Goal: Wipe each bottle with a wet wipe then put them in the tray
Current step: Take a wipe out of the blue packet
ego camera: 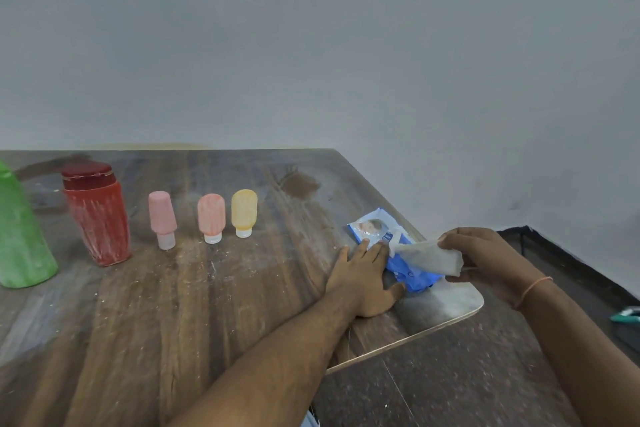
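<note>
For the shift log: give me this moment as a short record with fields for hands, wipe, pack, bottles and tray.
left hand: left hand lies flat, fingers straight, pressing down the wipe pack
right hand: right hand pinches the wet wipe, pulling it out of the pack
pack: blue and white, near the table's right edge
bottles: five standing in a row, dusty: green bottle, red bottle, pink bottle, peach bottle, yellow bottle
tray: not in view
</note>
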Available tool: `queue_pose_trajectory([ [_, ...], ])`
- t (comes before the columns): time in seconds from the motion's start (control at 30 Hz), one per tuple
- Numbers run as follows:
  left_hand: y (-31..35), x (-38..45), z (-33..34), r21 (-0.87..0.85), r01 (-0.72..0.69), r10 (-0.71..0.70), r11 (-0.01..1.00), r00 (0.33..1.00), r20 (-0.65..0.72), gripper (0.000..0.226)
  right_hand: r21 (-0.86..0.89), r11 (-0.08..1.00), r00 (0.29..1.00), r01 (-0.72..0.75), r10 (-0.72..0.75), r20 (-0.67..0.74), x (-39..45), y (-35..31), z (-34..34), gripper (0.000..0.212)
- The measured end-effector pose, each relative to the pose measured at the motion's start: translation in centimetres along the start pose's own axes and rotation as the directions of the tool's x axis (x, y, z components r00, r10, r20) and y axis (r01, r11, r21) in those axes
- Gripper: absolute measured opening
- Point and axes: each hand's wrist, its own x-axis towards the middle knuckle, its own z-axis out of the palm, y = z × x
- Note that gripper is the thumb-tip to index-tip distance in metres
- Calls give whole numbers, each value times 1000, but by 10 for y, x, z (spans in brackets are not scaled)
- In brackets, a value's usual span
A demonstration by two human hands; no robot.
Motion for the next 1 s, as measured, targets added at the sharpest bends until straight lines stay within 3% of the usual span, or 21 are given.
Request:
queue_pose_trajectory([
  [0.1,-4,-3,-2,-113,2,-15,994,993,-118,78,-41,999,999,28,-26,35,-24,-18,-1,11],
  [0.17,-8,-6,-9,-284,-22,-46,958,972,-230,70,-63,997,996,32,-27,79,-41,-31,1,11],
  [0.23,-11,-13,-20,-581,-7,-187,814,944,-273,56,-94,995,992,40,-28,125,-55,-41,6,12],
  [0.3,-13,-27,-34,-830,32,-311,556,935,-172,42,-137,988,983,67,-42,181,-66,-49,14,14],
  [0.33,-14,-38,-42,-892,35,-319,450,939,-124,35,-156,984,976,84,-50,212,-71,-52,20,15],
  [0.4,-18,-66,-59,-928,48,-259,370,964,-53,37,-188,975,959,120,-65,275,-79,-59,36,16],
  [0.5,-31,-114,-91,-907,143,-148,396,985,91,45,-227,956,926,187,-94,366,-88,-67,72,19],
  [0.63,-57,-166,-123,-846,117,-34,520,993,117,39,-255,934,885,249,-113,452,-95,-74,137,24],
  [0.8,-105,-233,-151,-807,161,-133,568,986,103,29,-161,943,838,291,-170,519,-108,-86,217,29],
  [1.0,-158,-307,-168,-862,188,-386,471,922,-9,25,127,973,811,191,-229,539,-135,-68,308,41],
])
